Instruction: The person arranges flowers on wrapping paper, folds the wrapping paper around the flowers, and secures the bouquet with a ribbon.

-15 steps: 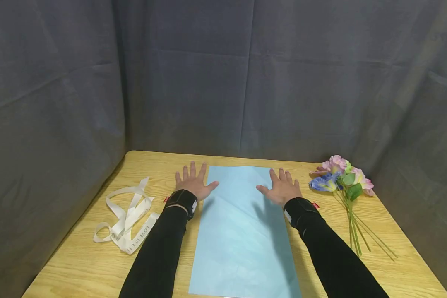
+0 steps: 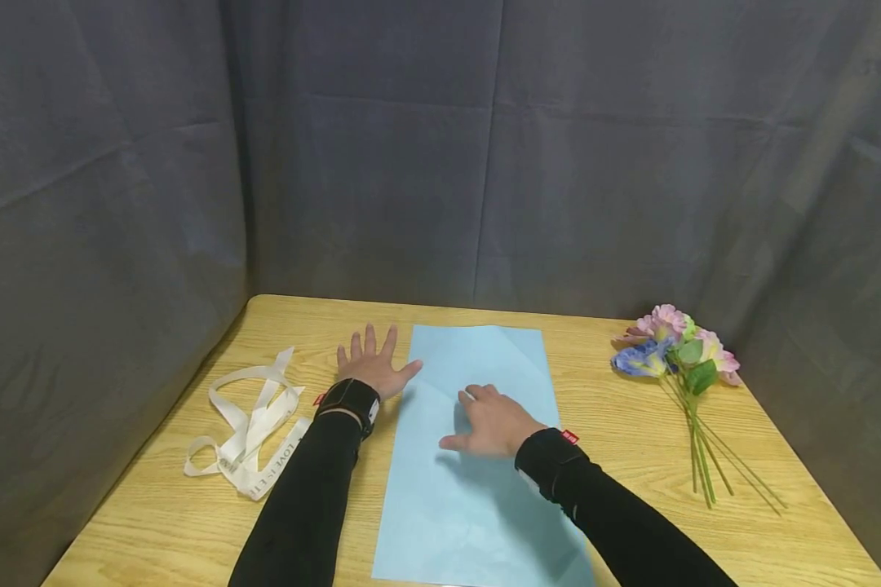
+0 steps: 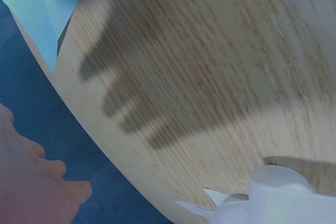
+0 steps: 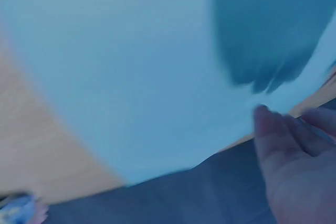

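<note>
Blue paper (image 2: 448, 515) lies below the right hand (image 2: 493, 421), fingers relaxed, and near the left hand (image 2: 374, 365), fingers spread.

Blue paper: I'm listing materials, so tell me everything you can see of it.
The blue paper is a light blue, thin-looking sheet with faint creases, longer than wide. It lies spread on the wooden table, long sides running from near to far; the head view cuts off part of its near edge. The right hand appears to hover above it, casting a shadow on it. The left hand is by its left edge, overlapping it slightly in that view; contact is unclear.
</note>
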Motion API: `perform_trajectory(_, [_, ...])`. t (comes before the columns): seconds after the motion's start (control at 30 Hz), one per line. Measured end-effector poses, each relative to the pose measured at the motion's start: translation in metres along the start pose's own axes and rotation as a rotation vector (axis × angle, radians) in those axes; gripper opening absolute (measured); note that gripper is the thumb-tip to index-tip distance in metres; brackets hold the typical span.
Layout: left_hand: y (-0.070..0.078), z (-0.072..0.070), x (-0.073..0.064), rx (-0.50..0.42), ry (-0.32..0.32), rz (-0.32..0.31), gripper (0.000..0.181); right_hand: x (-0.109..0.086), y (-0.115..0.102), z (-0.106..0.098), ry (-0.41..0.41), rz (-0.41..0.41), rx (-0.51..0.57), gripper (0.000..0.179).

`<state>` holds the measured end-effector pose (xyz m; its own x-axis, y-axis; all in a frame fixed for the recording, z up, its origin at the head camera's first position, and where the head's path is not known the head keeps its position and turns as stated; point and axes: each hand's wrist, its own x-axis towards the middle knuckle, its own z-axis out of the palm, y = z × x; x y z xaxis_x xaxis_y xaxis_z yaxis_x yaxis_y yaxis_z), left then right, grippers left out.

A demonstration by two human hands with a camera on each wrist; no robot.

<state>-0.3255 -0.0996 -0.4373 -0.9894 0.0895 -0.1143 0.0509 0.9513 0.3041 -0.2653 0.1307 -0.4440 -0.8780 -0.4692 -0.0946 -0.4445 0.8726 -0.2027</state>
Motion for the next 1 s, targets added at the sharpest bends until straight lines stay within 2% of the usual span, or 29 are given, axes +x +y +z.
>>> perform_trajectory(0.13, [-0.001, 0.002, 0.0, 0.004, 0.013, 0.001, 0.089, -0.008, -0.024, 0.011, -0.071, -0.034, -0.01, 0.098])
perform_trajectory(0.3, [0.001, 0.003, 0.001, -0.01, 0.021, 0.021, 0.089, -0.018, -0.043, 0.016, -0.202, 0.015, -0.022, 0.113])
perform_trajectory(0.4, [0.001, 0.004, 0.003, -0.002, 0.02, 0.018, 0.089, -0.024, -0.047, 0.021, -0.228, 0.021, -0.04, 0.121])
perform_trajectory(0.53, [0.0, 0.006, 0.004, 0.015, 0.027, 0.013, 0.088, -0.026, -0.046, 0.027, -0.219, 0.008, -0.079, 0.122])
perform_trajectory(0.7, [-0.004, 0.002, 0.003, 0.025, 0.025, 0.015, 0.087, -0.025, -0.038, 0.03, -0.181, -0.021, -0.062, 0.108])
perform_trajectory(0.9, [-0.018, -0.008, -0.001, 0.046, 0.039, 0.008, 0.084, -0.025, -0.028, 0.032, -0.045, -0.051, 0.124, 0.079])
perform_trajectory(1.0, [-0.023, -0.013, -0.002, 0.064, 0.047, -0.007, 0.083, -0.028, -0.024, 0.032, -0.004, -0.049, 0.214, 0.07])
